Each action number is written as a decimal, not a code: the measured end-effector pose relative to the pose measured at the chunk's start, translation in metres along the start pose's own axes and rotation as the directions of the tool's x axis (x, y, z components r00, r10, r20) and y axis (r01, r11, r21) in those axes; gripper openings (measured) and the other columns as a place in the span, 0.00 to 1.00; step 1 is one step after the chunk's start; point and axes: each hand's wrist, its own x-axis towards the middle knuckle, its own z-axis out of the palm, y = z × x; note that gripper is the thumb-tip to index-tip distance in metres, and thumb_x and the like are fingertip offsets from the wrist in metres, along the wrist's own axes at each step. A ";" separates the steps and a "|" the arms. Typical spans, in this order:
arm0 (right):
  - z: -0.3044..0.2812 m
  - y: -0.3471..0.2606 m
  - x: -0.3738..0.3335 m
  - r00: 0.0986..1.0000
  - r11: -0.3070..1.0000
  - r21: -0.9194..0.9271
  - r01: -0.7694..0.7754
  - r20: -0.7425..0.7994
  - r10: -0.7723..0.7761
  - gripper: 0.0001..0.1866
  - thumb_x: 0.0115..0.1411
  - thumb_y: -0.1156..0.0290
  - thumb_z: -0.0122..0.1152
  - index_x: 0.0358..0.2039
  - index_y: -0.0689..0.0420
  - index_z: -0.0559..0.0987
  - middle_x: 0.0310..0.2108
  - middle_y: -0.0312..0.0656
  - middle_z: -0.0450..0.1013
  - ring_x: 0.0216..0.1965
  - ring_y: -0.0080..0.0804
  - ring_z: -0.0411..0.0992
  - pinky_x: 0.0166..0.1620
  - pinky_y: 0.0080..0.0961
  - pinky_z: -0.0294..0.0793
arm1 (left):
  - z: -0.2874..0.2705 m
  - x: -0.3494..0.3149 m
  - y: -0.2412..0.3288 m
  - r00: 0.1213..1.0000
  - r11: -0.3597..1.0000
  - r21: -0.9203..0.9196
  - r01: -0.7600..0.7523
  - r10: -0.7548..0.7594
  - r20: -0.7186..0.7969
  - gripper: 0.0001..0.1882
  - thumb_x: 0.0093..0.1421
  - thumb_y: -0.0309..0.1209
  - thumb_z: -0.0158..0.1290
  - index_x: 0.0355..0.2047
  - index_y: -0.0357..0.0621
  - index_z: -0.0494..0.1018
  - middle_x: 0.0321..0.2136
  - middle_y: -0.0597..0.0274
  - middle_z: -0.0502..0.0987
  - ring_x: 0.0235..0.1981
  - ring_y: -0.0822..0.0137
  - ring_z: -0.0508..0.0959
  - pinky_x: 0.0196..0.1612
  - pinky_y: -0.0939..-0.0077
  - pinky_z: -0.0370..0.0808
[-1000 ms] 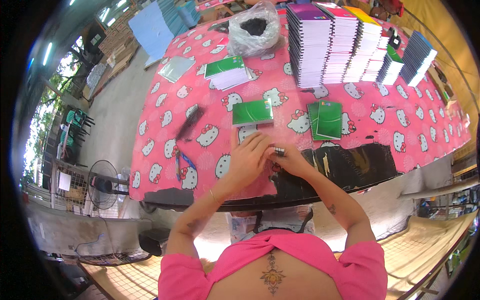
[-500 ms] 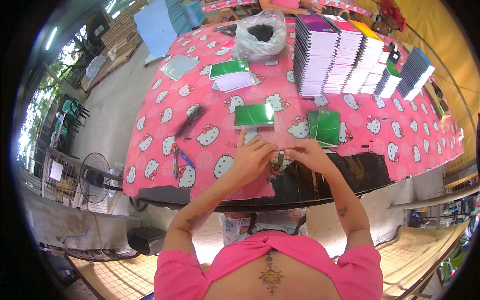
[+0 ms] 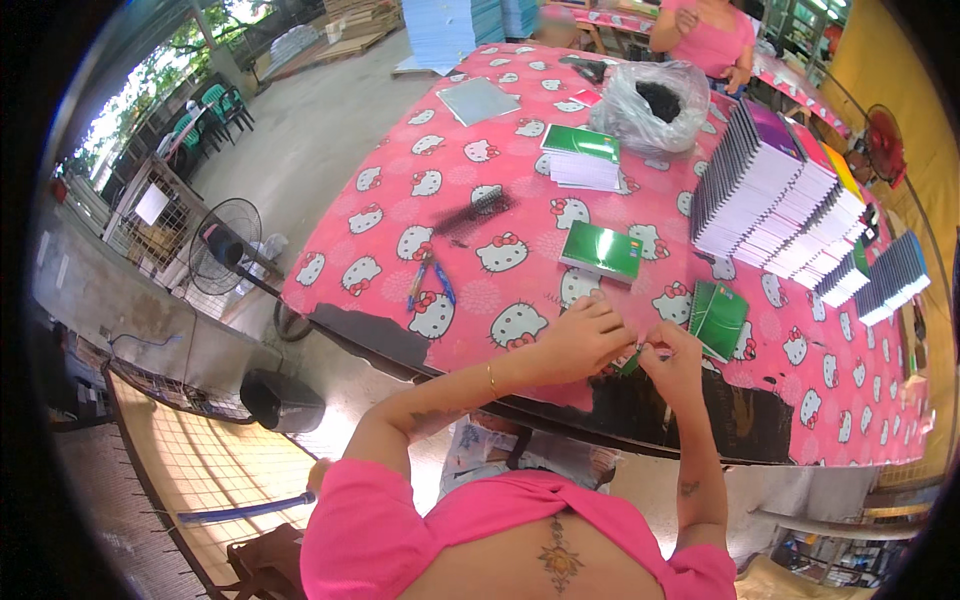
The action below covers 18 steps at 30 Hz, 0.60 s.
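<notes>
My left hand (image 3: pixel 597 335) is over the near edge of the table, fingers bent and fingertips pinched together. Opposite it, my right hand (image 3: pixel 672 352) is closed in a pinch, its fingertips meeting those of the left. A small green piece (image 3: pixel 630 364) shows just under the fingertips; the hands mostly hide it, so its kind is unclear. Beyond the left hand lies a small stack of pages with a green cover (image 3: pixel 602 250). To the right of my right hand, green spiral notebooks (image 3: pixel 718 318) overlap each other.
Tall stacks of spiral notebooks (image 3: pixel 750 195) stand at right. Farther back are green-covered page blocks (image 3: pixel 582 160) and a clear plastic bag (image 3: pixel 650 110) with black contents. Black spiral coils (image 3: pixel 475 213) and a blue-handled tool (image 3: pixel 442 285) lie left. Another person (image 3: pixel 705 40) stands across the table.
The whole view has swung, so the table things appear farther right and lower. My hands stay together in a pinch at the green piece. The person across the table now shows more fully.
</notes>
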 end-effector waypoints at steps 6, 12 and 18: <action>0.020 0.008 -0.021 0.989 0.987 0.094 -0.128 -0.058 0.134 0.09 0.54 0.74 0.68 0.33 0.62 0.77 0.29 0.41 0.75 0.31 0.32 0.74 0.37 0.28 0.73 | 0.001 -0.007 -0.004 0.999 0.999 0.023 0.042 -0.041 -0.026 0.13 0.58 0.37 0.61 0.42 0.49 0.77 0.36 0.62 0.75 0.48 0.58 0.74 0.45 0.63 0.66; 0.027 -0.005 -0.028 0.989 0.991 0.093 -0.093 0.121 0.082 0.14 0.61 0.74 0.65 0.47 0.62 0.80 0.34 0.51 0.80 0.33 0.39 0.80 0.39 0.31 0.77 | -0.033 -0.020 -0.017 0.957 0.969 -0.108 0.224 -0.239 -0.164 0.18 0.54 0.34 0.65 0.44 0.45 0.78 0.46 0.53 0.78 0.46 0.49 0.76 0.49 0.54 0.72; 0.023 0.006 -0.044 0.923 0.901 -0.307 0.308 -0.132 -0.360 0.21 0.51 0.78 0.66 0.47 0.53 0.81 0.49 0.39 0.77 0.49 0.40 0.76 0.51 0.37 0.74 | -0.098 -0.124 -0.098 0.639 0.471 0.462 0.752 -0.694 -0.332 0.32 0.60 0.40 0.58 0.62 0.42 0.66 0.57 0.32 0.67 0.58 0.34 0.67 0.59 0.43 0.66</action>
